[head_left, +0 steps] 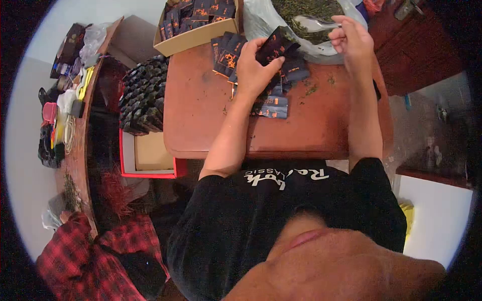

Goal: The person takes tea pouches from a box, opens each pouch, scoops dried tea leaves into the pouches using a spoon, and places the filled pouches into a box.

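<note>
My left hand (254, 70) is closed around a small black packet (274, 49) with orange print, held upright over the table. Fingers of my right hand (354, 41) pinch the handle of a spoon (312, 23). Its bowl is over dried green leaves (301, 7) inside a clear plastic bag (329, 52). Around and under my left hand lie several flat black packets (228, 54), also printed in orange. One more packet (273, 107) lies nearer to me. What the held packet contains is hidden.
A cardboard box (201, 34) of packets stands at the table's far left corner. Beside the reddish-brown table (201, 125), a red-edged box (148, 174) holds rows of bulging dark packets (143, 95). At left are a cluttered shelf (75, 165) and a person in a plaid sleeve (70, 251).
</note>
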Tool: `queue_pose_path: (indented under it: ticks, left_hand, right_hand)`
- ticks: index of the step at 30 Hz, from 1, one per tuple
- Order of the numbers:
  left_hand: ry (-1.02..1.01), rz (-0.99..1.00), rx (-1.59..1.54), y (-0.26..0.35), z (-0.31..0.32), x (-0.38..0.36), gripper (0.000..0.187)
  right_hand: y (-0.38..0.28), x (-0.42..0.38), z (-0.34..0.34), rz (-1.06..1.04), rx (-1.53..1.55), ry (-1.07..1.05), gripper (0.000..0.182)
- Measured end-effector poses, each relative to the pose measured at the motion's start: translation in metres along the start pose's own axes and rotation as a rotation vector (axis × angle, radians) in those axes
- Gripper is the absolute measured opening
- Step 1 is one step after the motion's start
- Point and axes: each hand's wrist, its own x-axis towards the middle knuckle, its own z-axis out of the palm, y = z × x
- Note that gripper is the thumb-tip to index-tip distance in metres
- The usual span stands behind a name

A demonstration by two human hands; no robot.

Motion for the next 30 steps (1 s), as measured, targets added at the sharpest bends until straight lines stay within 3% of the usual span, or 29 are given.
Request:
queue_pose_path:
  ticks: [4, 7, 10, 12, 13, 14, 19, 20, 21, 22, 24, 25, 26, 27, 30]
  left_hand:
    - [-0.020, -0.011, 0.015, 0.006, -0.003, 0.001, 0.051]
    - [-0.019, 0.073, 0.136, 0.005, -0.006, 0.001, 0.058]
    - [0.037, 0.102, 0.101, 0.005, -0.007, 0.003, 0.059]
    - [0.074, 0.148, 0.084, 0.009, -0.012, 0.004, 0.058]
    - [0.083, 0.199, 0.108, 0.009, -0.017, 0.006, 0.059]
    - [0.082, 0.144, 0.014, 0.008, -0.021, 0.006, 0.059]
    - [0.160, -0.114, -0.375, 0.031, -0.073, -0.014, 0.061]
    - [0.177, -0.128, -0.293, 0.029, -0.094, -0.018, 0.064]
    - [0.238, -0.019, -0.237, 0.026, -0.116, -0.023, 0.065]
    - [0.229, -0.225, -0.231, 0.073, -0.143, -0.030, 0.048]
    - [0.360, -0.381, -0.095, 0.044, -0.196, -0.046, 0.060]
    - [0.463, -0.146, 0.224, 0.010, -0.229, -0.064, 0.065]
    - [0.564, -0.111, 0.253, 0.002, -0.246, -0.073, 0.064]
    - [0.702, -0.197, 0.118, 0.001, -0.260, -0.086, 0.064]
    - [0.807, -0.186, 0.175, -0.051, -0.317, -0.124, 0.057]
  right_hand:
    - [-0.028, -0.028, 0.033, -0.077, -0.288, -0.034, 0.023]
    - [-0.032, -0.051, 0.053, -0.435, -0.688, -0.070, 0.023]
    - [-0.036, -0.059, 0.052, -0.598, -0.748, -0.045, 0.023]
    - [-0.033, -0.063, 0.046, -0.503, -0.399, 0.024, 0.028]
    - [-0.038, -0.065, 0.037, -0.471, -0.380, 0.026, 0.029]
    - [-0.039, -0.067, 0.034, -0.412, -0.358, 0.161, 0.029]
    - [-0.040, -0.070, 0.003, -0.280, -0.388, 0.275, 0.029]
    - [-0.041, -0.070, 0.000, -0.233, -0.371, 0.316, 0.029]
    - [-0.040, -0.070, -0.008, -0.214, -0.374, 0.321, 0.029]
    - [-0.038, -0.068, -0.018, -0.197, -0.376, 0.328, 0.029]
    - [-0.037, -0.068, -0.020, -0.139, -0.335, 0.389, 0.030]
    - [-0.032, -0.066, -0.025, -0.126, -0.314, 0.396, 0.031]
    - [-0.023, -0.060, -0.037, -0.110, -0.293, 0.401, 0.032]
    - [-0.014, -0.056, -0.047, -0.098, -0.273, 0.408, 0.033]
    - [0.005, -0.048, -0.070, -0.045, -0.151, 0.355, 0.037]
